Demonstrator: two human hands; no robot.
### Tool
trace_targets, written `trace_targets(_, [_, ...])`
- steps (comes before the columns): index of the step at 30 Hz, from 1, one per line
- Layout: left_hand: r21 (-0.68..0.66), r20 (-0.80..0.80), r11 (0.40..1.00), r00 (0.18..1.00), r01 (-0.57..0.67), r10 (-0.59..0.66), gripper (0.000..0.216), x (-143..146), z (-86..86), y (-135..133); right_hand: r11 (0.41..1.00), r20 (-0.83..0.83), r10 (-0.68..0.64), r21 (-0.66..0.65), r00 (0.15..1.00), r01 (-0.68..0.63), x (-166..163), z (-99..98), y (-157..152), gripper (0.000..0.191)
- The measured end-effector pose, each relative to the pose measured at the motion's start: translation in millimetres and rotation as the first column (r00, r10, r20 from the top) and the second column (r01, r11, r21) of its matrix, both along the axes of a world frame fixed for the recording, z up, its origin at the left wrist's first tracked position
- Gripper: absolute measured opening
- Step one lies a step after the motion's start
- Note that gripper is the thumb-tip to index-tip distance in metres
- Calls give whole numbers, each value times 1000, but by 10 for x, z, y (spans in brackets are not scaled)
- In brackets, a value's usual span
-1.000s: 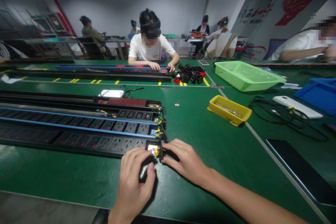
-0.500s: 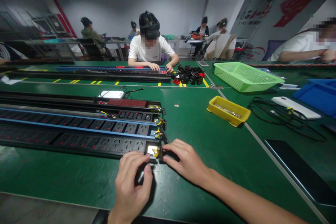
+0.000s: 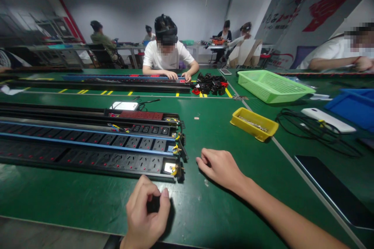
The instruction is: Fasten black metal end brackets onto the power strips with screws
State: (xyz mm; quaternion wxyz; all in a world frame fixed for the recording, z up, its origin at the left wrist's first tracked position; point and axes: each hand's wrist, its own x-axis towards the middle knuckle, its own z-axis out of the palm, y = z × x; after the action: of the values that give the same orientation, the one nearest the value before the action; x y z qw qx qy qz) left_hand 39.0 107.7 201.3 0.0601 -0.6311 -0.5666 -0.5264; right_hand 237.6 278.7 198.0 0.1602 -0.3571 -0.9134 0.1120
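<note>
My left hand (image 3: pixel 147 214) is curled into a loose fist on the green table (image 3: pixel 233 155), just below the right end of the nearest black power strip (image 3: pixel 96 160). A small dark piece (image 3: pixel 154 204) sits between its fingers and thumb. My right hand (image 3: pixel 219 167) rests to the right of the strip's end with its fingers curled under; what they hold, if anything, is hidden. The strip's open end (image 3: pixel 173 169) shows a metal plate and yellow wires. A tiny pale bit (image 3: pixel 206 182) lies on the table beneath my right hand.
More long power strips (image 3: pixel 87 132) lie behind the nearest one. A yellow tray (image 3: pixel 253 123), a green basket (image 3: pixel 271 85), black cable (image 3: pixel 315 129), a blue bin (image 3: pixel 353 105) and a dark flat panel (image 3: pixel 333 190) sit to the right. A person across the table works beside black parts (image 3: pixel 210 83).
Both hands have come off the strip's end. My left hand drew back toward me with the dark piece; my right hand moved right and curled.
</note>
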Motion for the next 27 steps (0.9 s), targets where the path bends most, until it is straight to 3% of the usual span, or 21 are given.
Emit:
trace_targets(5, [-82, -109, 995, 992, 61, -69, 17, 13, 8, -15, 1000, 185, -14, 10, 983, 12, -43, -23, 22, 29])
trace_targets(12, [-185, -148, 960, 960, 210, -238, 20, 3, 88, -10, 1000, 237, -11, 13, 972, 9, -55, 29, 6, 30])
trace_targets(27, [-209, -191, 960, 955, 184, -225, 28, 4, 53, -3, 1000, 251, 7, 6, 968, -9, -61, 51, 10, 31])
